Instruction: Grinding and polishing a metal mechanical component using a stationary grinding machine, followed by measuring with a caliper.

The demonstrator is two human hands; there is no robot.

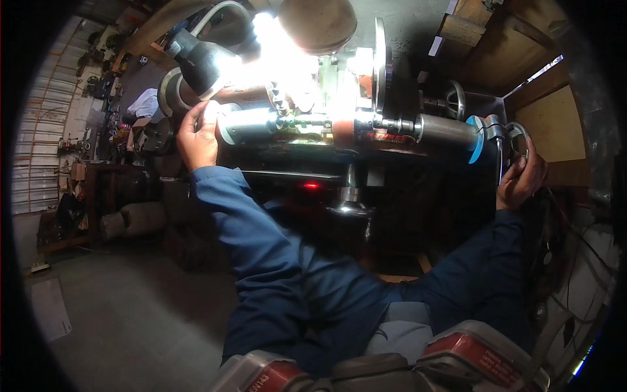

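Observation:
A bench machine stretches across the upper middle, with a metal cylinder [251,124] at its left end and a grey cylinder [447,132] with a blue ring [477,140] at its right. My left hand [198,138] is closed at the outer end of the left cylinder; glare hides what its fingertips grip. At the far right, the fingers of my right hand [521,178] wrap the rim of a metal handwheel [518,136]. Between the cylinders runs a metal shaft [313,120], partly washed out by strong light. A lever handle [351,208] hangs below the machine's middle.
A black lamp [201,64] leans close above my left hand. A large upright disc [380,68] and a spoked wheel [455,99] stand behind the shaft. Cluttered shelving [91,196] lines the left wall. Filter cartridges [473,356] fill part of the lower edge; cables hang at right.

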